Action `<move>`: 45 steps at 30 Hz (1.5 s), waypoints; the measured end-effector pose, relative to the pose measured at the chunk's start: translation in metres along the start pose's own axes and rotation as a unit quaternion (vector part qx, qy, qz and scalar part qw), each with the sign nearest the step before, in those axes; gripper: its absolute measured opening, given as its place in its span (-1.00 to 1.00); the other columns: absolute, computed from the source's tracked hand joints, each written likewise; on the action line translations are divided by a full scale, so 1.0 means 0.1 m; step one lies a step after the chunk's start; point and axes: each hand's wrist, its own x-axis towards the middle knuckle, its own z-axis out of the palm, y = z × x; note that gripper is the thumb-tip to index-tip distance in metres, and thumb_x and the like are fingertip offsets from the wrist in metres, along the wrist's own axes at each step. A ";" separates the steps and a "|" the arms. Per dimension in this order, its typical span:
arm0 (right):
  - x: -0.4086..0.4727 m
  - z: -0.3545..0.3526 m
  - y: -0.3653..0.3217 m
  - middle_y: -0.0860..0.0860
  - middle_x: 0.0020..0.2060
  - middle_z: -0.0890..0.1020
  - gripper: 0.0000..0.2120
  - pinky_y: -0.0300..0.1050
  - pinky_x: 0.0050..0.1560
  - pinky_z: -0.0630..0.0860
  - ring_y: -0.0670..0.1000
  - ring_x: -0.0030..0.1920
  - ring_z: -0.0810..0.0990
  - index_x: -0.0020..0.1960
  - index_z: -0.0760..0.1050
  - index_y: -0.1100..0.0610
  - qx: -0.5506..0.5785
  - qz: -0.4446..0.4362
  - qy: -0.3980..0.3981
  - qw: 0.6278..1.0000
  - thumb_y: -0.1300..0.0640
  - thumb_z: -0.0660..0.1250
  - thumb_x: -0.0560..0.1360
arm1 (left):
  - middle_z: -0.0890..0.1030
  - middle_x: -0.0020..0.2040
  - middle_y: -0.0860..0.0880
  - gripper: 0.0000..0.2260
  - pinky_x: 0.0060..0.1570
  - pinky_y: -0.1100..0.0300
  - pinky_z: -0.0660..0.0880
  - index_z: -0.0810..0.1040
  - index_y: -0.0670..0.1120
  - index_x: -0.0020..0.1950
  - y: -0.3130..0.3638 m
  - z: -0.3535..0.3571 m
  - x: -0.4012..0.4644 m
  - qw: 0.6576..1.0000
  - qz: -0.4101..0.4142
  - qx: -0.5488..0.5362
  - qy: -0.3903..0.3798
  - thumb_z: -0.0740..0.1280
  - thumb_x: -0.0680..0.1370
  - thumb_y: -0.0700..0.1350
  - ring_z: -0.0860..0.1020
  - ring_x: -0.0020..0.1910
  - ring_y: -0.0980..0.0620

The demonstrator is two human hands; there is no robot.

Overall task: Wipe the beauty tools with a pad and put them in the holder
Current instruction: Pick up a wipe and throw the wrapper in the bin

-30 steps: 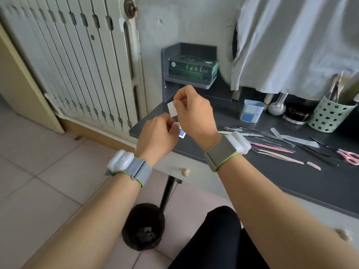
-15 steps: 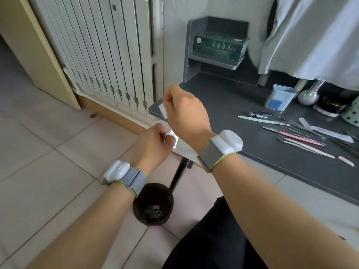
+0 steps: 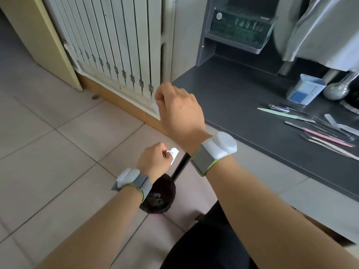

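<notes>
My left hand (image 3: 154, 160) pinches a small white and blue pad wrapper (image 3: 174, 154) low over the floor, above a black bin (image 3: 158, 197). My right hand (image 3: 179, 111) is raised off the desk's left corner with its fingers curled round a white pad (image 3: 156, 108), which is mostly hidden behind the hand. Several beauty tools (image 3: 318, 126) lie on the dark desk (image 3: 242, 105) at the right: a green file, nail clippers, tweezers, pink and white sticks. The holder is out of view.
A blue and white box (image 3: 306, 89) and a glass flask (image 3: 340, 88) stand at the back right of the desk. A grey shelf with a green box (image 3: 242, 26) stands behind. A white radiator (image 3: 116, 41) lines the wall at the left. Grey cloth hangs at the top right.
My two hands have come apart: the left has dropped towards the bin with the wrapper, the right stays up with the pad. The view has swung left and down, and the holder has left the frame.
</notes>
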 end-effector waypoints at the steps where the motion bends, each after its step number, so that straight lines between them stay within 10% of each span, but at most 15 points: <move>1: -0.01 0.03 0.01 0.01 -0.18 0.58 -0.80 -0.03 -0.12 0.36 0.09 -0.19 0.43 0.04 0.48 0.14 -0.003 0.001 -0.004 1.000 0.35 0.20 0.49 | 0.63 -0.19 0.03 -0.87 -0.19 0.15 0.49 0.58 -0.03 -0.11 -0.07 0.08 0.04 1.000 -0.005 0.010 -0.004 0.28 0.54 -0.02 0.58 -0.15 -0.07; 22: 0.13 0.31 0.28 0.01 -0.29 0.56 -0.84 -0.02 -0.10 0.35 0.10 -0.26 0.40 -0.04 0.48 0.14 -0.020 -0.015 0.008 1.000 0.35 0.23 0.45 | 0.58 -0.34 -0.05 -0.83 -0.24 0.19 0.48 0.56 -0.07 -0.30 -0.92 1.10 0.65 0.948 -0.125 0.210 -0.205 0.29 0.40 0.00 0.50 -0.36 -0.11; 45: 0.16 0.19 0.41 -0.05 -0.27 0.48 -0.87 -0.10 -0.11 0.21 0.05 -0.25 0.33 -0.01 0.49 0.14 -0.015 -0.002 0.009 1.000 0.32 0.23 0.52 | 0.63 -0.26 -0.07 -0.88 -0.28 0.18 0.49 0.68 -0.13 -0.11 -0.80 1.11 0.73 0.948 -0.101 0.221 -0.207 0.36 0.52 -0.13 0.57 -0.33 -0.09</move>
